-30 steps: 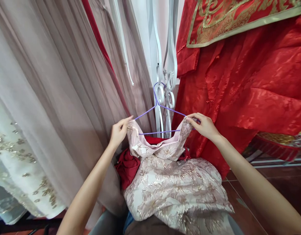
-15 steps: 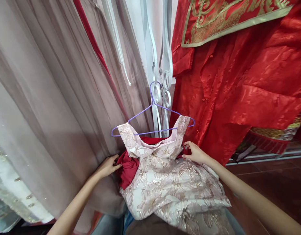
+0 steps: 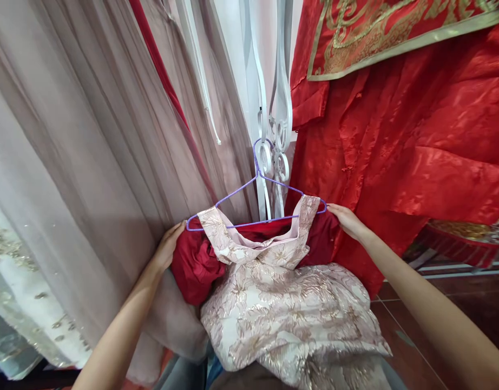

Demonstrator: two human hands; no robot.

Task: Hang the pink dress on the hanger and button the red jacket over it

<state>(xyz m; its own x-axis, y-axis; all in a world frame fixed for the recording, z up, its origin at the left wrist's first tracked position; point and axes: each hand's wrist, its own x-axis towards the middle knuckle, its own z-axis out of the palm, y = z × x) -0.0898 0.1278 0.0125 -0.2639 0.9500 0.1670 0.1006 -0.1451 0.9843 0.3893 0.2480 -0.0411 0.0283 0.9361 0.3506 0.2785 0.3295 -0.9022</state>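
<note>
A pale pink brocade dress (image 3: pixel 282 303) with metallic flowers hangs by its wide straps from a purple wire hanger (image 3: pixel 237 190). Behind it, dark red cloth (image 3: pixel 195 265) spreads out past both straps; what kind of garment it is cannot be told. My left hand (image 3: pixel 170 246) is closed on the upper left edge of the red cloth, beside the hanger's left end. On the other side my right hand (image 3: pixel 349 221) pinches the red cloth's upper right edge, close to the hanger's right tip. The dress's lower part drapes over my lap.
The hanger's hook catches on white scrolled metalwork (image 3: pixel 282 135). Sheer mauve-grey fabric (image 3: pixel 111 135) fills the left side. Red satin garments (image 3: pixel 395 141) with gold embroidery hang at right, above a tiled floor (image 3: pixel 399 330). White beaded fabric (image 3: pixel 46 303) hangs at lower left.
Both hands have moved outward and up, drawing the red cloth out from behind the dress to both sides and up near the hanger's ends. The view has shifted slightly.
</note>
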